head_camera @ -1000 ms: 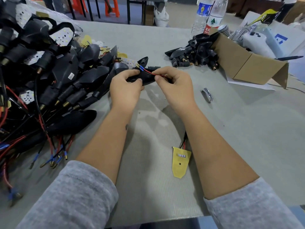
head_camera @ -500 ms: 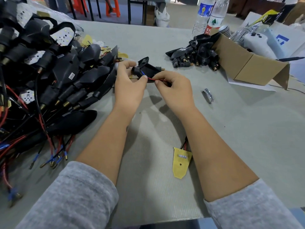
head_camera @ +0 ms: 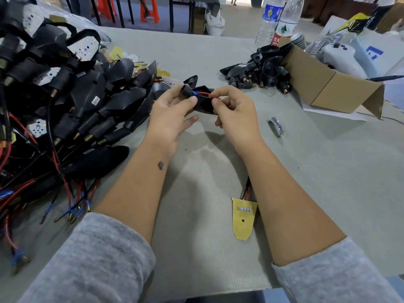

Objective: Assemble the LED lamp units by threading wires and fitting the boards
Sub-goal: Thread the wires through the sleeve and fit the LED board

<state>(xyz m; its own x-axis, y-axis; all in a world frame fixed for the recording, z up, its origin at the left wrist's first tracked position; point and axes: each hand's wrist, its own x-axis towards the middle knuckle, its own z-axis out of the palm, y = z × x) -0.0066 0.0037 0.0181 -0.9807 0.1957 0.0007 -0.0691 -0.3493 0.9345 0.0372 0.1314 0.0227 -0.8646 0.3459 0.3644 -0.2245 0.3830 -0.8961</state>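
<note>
My left hand (head_camera: 172,110) grips a black lamp housing (head_camera: 204,103) above the grey table, thumb and fingers on its round stem end. My right hand (head_camera: 235,110) pinches a red wire (head_camera: 205,94) with a blue sleeve that leads into that stem. A yellow LED board (head_camera: 243,217) with red and black wires lies on the table under my right forearm; where its wires run is hidden by the arm.
A big pile of black housings with wires (head_camera: 65,101) fills the left. A smaller heap of black housings (head_camera: 260,73) lies by an open cardboard box (head_camera: 328,88) at the back right. Two water bottles (head_camera: 282,20) stand behind. A small metal clip (head_camera: 276,125) lies to the right.
My left hand has turned the housing so its stem end points up and left. My right hand has drawn the red wire out to the right.
</note>
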